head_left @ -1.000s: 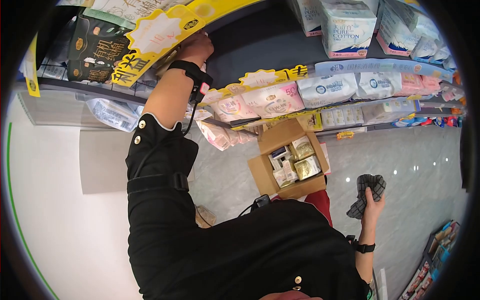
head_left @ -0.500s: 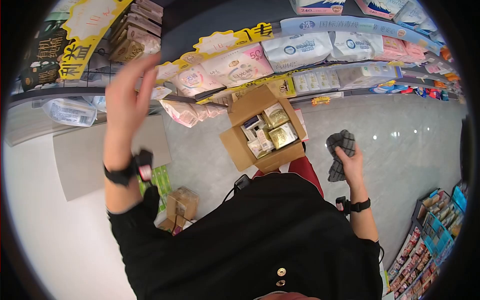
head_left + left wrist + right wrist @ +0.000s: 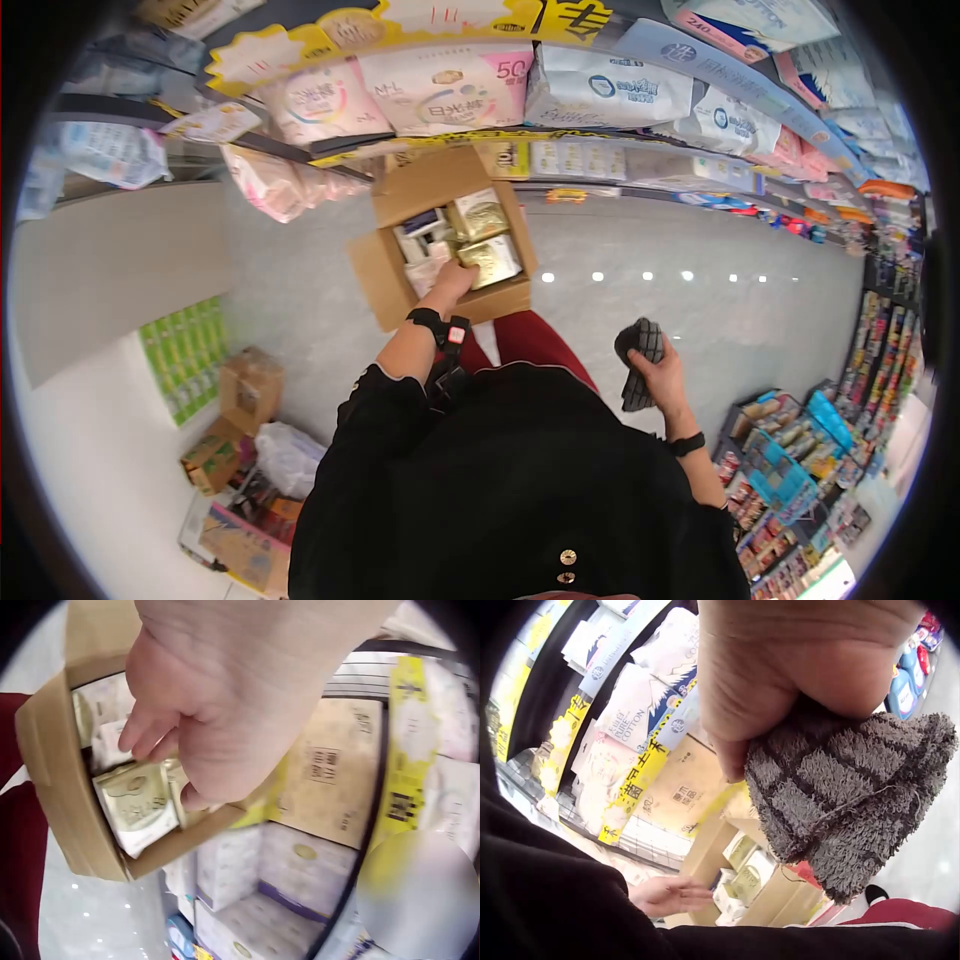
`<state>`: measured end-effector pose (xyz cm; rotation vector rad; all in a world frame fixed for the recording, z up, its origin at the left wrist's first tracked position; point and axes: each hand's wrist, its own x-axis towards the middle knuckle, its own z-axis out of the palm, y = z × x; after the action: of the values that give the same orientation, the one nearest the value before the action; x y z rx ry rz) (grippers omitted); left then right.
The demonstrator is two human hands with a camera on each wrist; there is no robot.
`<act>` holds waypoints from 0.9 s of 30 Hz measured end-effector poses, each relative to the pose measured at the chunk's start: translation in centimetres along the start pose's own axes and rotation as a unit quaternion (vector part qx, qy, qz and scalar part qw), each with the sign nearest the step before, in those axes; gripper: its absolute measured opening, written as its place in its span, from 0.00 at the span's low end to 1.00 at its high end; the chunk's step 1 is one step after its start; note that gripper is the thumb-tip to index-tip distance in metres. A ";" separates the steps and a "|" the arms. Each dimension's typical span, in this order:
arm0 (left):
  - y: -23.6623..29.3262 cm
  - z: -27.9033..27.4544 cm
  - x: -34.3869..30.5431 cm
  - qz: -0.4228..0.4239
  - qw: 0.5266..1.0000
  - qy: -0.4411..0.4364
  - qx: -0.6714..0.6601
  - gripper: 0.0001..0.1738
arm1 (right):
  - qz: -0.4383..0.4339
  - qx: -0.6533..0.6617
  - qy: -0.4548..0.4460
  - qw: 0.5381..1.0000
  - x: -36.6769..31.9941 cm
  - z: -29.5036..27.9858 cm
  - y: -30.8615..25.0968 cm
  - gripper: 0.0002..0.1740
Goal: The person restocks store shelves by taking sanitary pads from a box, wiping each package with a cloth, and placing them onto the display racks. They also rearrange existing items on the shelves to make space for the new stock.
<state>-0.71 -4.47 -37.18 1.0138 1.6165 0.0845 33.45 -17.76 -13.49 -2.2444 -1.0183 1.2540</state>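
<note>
My left hand (image 3: 458, 280) reaches over the open cardboard box (image 3: 515, 300), its fingers extended close to the packs inside. Those are white-and-gold packs (image 3: 139, 802), several of them, with smaller pale packs at the box's left side in the head view. The left wrist view has the fingers and thumb apart over the packs, with nothing seen between them. Out to the right, my right hand (image 3: 662, 375) grips a bunched grey checked cloth (image 3: 840, 787) with a fuzzy surface. The cloth hangs from the fingers, well away from the box.
Shelves of pink and white packs (image 3: 450, 88) with yellow price strips run just beyond the box. At lower left stand another cardboard box (image 3: 250, 390) and a white plastic bag (image 3: 290, 458). A rack with blue baskets (image 3: 785, 470) stands at lower right.
My left hand has come away from the upper-left shelf and down to the cardboard box. My right hand still grips the cloth. The head view has shifted, showing more floor at lower left.
</note>
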 end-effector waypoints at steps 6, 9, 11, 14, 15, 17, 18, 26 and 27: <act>-1.4 4.8 3.7 -0.121 0.971 0.046 -0.202 0.28 | 0.065 0.021 0.032 0.997 -2.3 -3.5 2.8 0.18; -0.5 4.8 2.8 -0.054 0.969 0.116 -0.211 0.26 | 0.046 0.008 0.025 0.999 -1.6 -3.0 2.8 0.18; -0.6 3.8 2.4 -0.084 0.978 0.074 -0.173 0.29 | 0.033 0.015 0.018 0.999 -0.9 -2.3 2.3 0.19; 0.7 1.6 -0.3 -0.049 0.965 0.070 -0.249 0.27 | 0.008 0.020 -0.014 1.000 0.7 -1.1 0.5 0.19; 2.7 0.2 -2.6 -0.015 0.939 0.064 -0.338 0.26 | -0.024 0.019 -0.019 0.999 1.1 -0.7 -1.0 0.20; 5.0 -2.3 -5.4 0.027 0.923 0.037 -0.381 0.24 | -0.064 0.068 -0.033 0.995 3.1 0.3 -2.1 0.20; 6.1 -3.5 -7.0 0.059 0.904 0.002 -0.423 0.23 | -0.078 0.095 -0.041 0.992 3.9 0.9 -3.2 0.21; 12.9 -6.0 -17.6 0.164 0.882 -0.004 -0.442 0.28 | -0.588 -0.042 -0.053 0.806 2.2 8.9 -18.8 0.39; 13.8 -6.4 -19.3 0.158 0.838 -0.038 -0.521 0.28 | -0.597 -0.034 -0.049 0.800 1.4 9.8 -19.9 0.39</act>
<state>0.87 -5.36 -12.62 0.3802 1.0357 1.0232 17.48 -3.65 -7.16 -1.0406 -2.0259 0.6966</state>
